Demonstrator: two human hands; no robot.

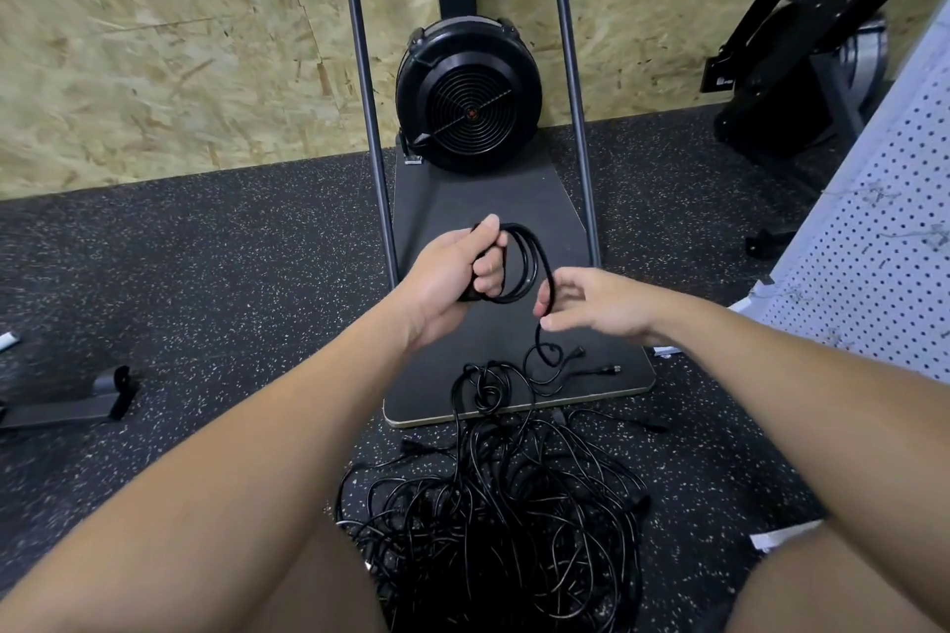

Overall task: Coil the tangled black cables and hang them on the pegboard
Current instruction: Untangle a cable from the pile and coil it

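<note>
Wall: pale chipboard panelling (154,41) fills the background, meeting the floor along a straight line.
Floor: black speckled rubber matting (205,272) under everything in view.
Pegboard: white perforated panel (869,267) leaning at the right edge; no cable seen on it.
Fan machine: black upright exercise unit with a round grilled fan housing (469,98), flanked by two grey metal poles, standing on a dark flat baseboard (493,206).
Second machine: black apparatus (802,67) at upper right; white lettering "AIR" readable on its sloping beam, the remainder cut off.
Cable pile: tangled heap of glossy black cables (509,519) on the floor between the person's legs, its far strands and plug ends lying on the baseboard's near edge.
Coil: small loop bundle of black cable (524,262), raised above the baseboard.
Left hand (452,272): fingers curled round the coil, thumb on top.
Right hand (591,303): just beside the coil, thumb and fingertips pinching the strand that runs from the coil down to the pile.
</note>
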